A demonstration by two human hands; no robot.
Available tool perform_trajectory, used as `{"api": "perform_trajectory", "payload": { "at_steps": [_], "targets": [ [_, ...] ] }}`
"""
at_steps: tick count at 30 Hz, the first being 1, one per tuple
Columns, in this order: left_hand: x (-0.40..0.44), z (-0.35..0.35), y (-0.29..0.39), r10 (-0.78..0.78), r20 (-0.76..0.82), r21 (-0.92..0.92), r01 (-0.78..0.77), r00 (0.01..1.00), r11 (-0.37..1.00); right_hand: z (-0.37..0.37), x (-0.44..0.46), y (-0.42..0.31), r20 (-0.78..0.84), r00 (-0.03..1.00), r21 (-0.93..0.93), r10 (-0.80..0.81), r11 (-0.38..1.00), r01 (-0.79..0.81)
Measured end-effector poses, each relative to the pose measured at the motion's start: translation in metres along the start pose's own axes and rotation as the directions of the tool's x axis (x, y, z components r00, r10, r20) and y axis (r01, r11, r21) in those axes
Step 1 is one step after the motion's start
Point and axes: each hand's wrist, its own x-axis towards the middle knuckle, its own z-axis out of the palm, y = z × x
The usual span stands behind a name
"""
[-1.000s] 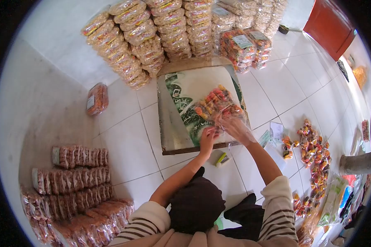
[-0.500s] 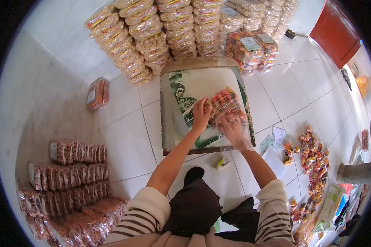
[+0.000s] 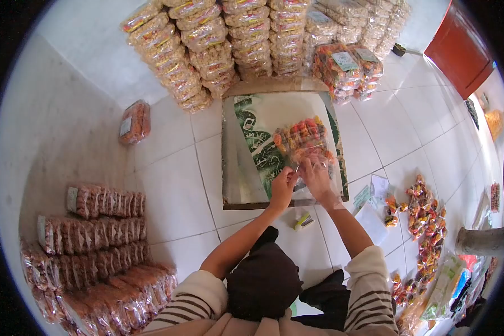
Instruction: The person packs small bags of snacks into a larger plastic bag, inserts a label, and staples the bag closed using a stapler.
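A clear plastic bag (image 3: 303,136) filled with red, orange and dark wrapped pieces lies on a low board-topped table (image 3: 246,196) with a green and white sheet on it. At the bag's near left edge, my left hand (image 3: 284,186) has its fingers closed in a pinch on the plastic. My right hand (image 3: 316,178) rests on the near end of the bag, fingers bent over the loose plastic and some pieces. A small green and white tool (image 3: 303,222) lies on the floor just in front of the table.
Tall stacks of bagged snacks (image 3: 204,50) stand behind the table, beside filled colourful packs (image 3: 341,64). Brown packs (image 3: 106,235) are piled at the left, and one pack (image 3: 134,122) lies apart. Small colourful bundles (image 3: 425,224) and papers (image 3: 372,215) lie on the right floor.
My left hand has come back from the bag's left side to its near edge, beside my right hand. The bag lies straighter. The whole view has shifted slightly.
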Motion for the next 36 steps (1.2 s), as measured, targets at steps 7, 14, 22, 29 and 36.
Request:
{"api": "perform_trajectory", "payload": {
  "at_steps": [7, 14, 22, 29, 36],
  "targets": [
    [0.002, -0.023, -0.014, 0.042, 0.334, 0.097, -0.078, 0.942, 0.992, 0.014, 0.004, -0.013, -0.108, 0.994, -0.165, 0.02, 0.986, -0.038],
    [0.014, -0.035, -0.007, 0.193, 0.354, 0.095, -0.241, 0.915, 0.966, 0.012, 0.005, -0.024, -0.075, 0.989, -0.042, 0.124, 0.991, -0.127],
    [0.012, -0.036, -0.015, 0.285, 0.48, 0.195, -0.418, 0.829, 0.887, 0.027, 0.005, 0.001, -0.047, 0.986, 0.042, -0.162, 0.986, 0.164],
    [0.017, -0.03, -0.018, 0.122, 0.281, 0.04, -0.138, 0.952, 0.99, -0.002, 0.008, -0.007, 0.073, 0.973, 0.028, -0.217, 0.976, 0.216],
    [0.013, -0.024, -0.018, 0.182, 0.192, 0.068, -0.198, 0.964, 0.978, -0.019, -0.017, -0.003, 0.031, 0.949, -0.016, -0.313, 0.949, 0.313]
  ]
}}
